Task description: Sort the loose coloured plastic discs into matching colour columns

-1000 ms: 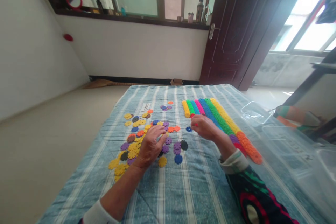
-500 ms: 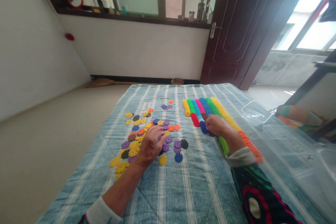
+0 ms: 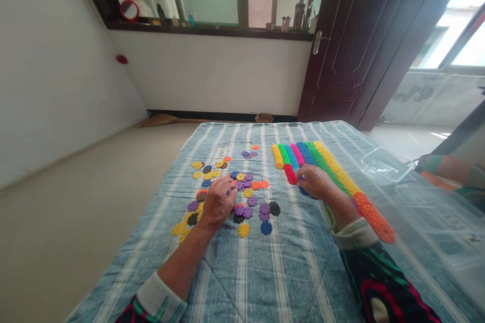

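My left hand is over a loose scatter of notched plastic discs in yellow, purple, orange, blue and black. Its fingers are pinched together, and a bit of a blue disc shows between thumb and fingertips. My right hand is closed at the near ends of the shorter rolls of stacked discs. A short red roll lies just left of its fingertips, and a dark blue one is partly covered under it. What the right fingers hold is hidden.
Long rolls of discs lie side by side, including a yellow one ending beside an orange roll. Clear plastic boxes stand at the right. A small paper label lies on the striped cloth.
The view has swung slightly left, so everything sits further right. My left fingers have drawn together over the discs, and some yellow discs near that hand have shifted. My right hand stays by the rolls.
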The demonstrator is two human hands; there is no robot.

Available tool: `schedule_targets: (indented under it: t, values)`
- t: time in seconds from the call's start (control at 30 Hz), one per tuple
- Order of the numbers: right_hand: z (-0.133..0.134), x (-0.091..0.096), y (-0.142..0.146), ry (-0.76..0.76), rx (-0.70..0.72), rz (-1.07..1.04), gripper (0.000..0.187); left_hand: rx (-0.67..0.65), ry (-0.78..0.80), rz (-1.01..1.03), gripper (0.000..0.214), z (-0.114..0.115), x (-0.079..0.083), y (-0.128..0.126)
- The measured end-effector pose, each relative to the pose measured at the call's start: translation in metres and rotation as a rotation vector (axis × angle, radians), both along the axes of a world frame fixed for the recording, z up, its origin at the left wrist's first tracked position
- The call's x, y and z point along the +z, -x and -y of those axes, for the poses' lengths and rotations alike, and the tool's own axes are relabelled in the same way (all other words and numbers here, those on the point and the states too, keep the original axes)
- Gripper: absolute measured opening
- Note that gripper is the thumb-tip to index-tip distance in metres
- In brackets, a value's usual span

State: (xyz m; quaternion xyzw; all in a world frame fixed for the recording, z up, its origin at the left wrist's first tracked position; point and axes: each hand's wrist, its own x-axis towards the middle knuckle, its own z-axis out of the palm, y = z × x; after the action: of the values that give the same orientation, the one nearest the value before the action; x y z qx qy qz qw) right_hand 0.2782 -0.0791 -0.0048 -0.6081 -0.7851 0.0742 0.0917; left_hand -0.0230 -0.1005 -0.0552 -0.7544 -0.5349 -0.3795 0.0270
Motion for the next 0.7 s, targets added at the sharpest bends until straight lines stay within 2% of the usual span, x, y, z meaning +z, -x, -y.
schedule_targets:
  t: [0.17, 0.33, 0.53, 0.63, 0.7]
  values:
    - [0.01, -0.005, 0.037, -0.032, 0.132, -0.059, 0.015, 0.103, 0.051, -0.064, 0.023, -0.012, 0.001, 0.013]
    - [0.019, -0.02, 0.068, -0.04, 0.226, -0.046, 0.016, 0.127, 0.158, -0.212, 0.027, -0.035, 0.006, 0.018]
    - [0.019, -0.036, 0.077, -0.08, 0.241, -0.013, 0.02, 0.151, 0.336, -0.411, 0.032, -0.063, 0.015, 0.009]
    - [0.018, -0.039, 0.077, -0.097, 0.243, -0.013, 0.021, 0.177, 0.406, -0.424, 0.026, -0.069, 0.019, 0.005]
    - [0.018, -0.04, 0.077, -0.104, 0.242, -0.017, 0.022, 0.165, 0.399, -0.404, 0.023, -0.07, 0.021, 0.006]
